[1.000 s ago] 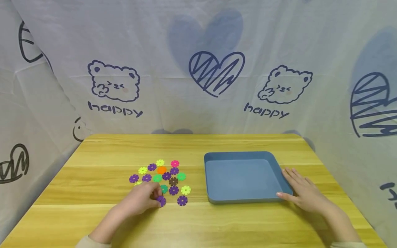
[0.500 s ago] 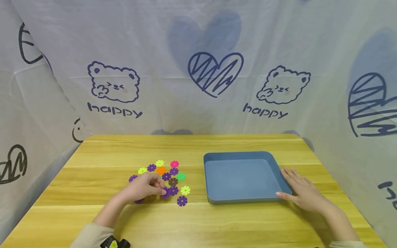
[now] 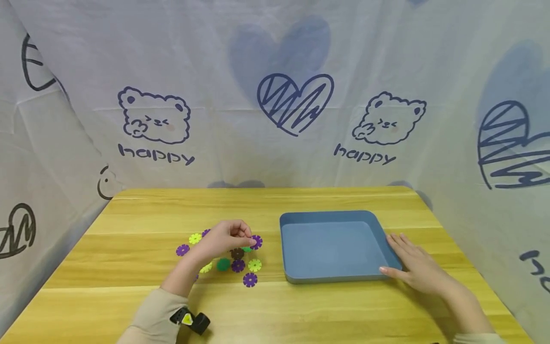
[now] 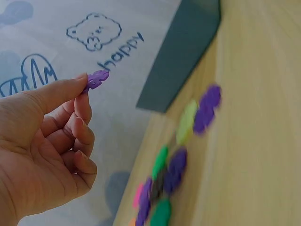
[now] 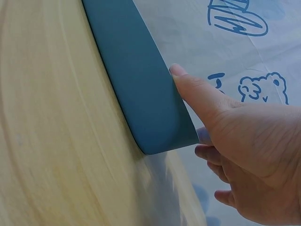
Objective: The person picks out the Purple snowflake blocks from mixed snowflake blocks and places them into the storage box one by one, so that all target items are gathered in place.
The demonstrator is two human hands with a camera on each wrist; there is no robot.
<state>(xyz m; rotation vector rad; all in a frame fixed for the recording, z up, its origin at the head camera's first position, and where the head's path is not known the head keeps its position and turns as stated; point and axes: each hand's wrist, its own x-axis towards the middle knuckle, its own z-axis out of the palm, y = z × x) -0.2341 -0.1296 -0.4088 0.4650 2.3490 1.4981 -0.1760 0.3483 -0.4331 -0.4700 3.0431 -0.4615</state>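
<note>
My left hand (image 3: 221, 241) pinches a purple snowflake disc (image 3: 256, 242), a small notched plastic piece, between thumb and index finger. In the left wrist view the held disc (image 4: 98, 80) tilts out past the fingertips, above the other discs, while the remaining fingers curl loosely. Several snowflake discs lie under and around this hand, among them a yellow-green disc (image 3: 255, 265), a dark green disc (image 3: 223, 264) and another purple disc (image 3: 250, 280). My right hand (image 3: 418, 270) rests at the right front corner of a blue-grey tray (image 3: 339, 248), its thumb (image 5: 193, 87) at the rim and fingers along the side.
The tray's inside holds nothing. Both stand on a wooden table (image 3: 301, 315), with the discs left of the tray. A white printed cloth (image 3: 240, 138) hangs behind and at the sides. A black wrist strap (image 3: 185, 316) sits on the left sleeve.
My left hand has lifted the purple disc from the near side of the disc group and moved it away from me and rightward, towards the tray. The right hand stays at the tray.
</note>
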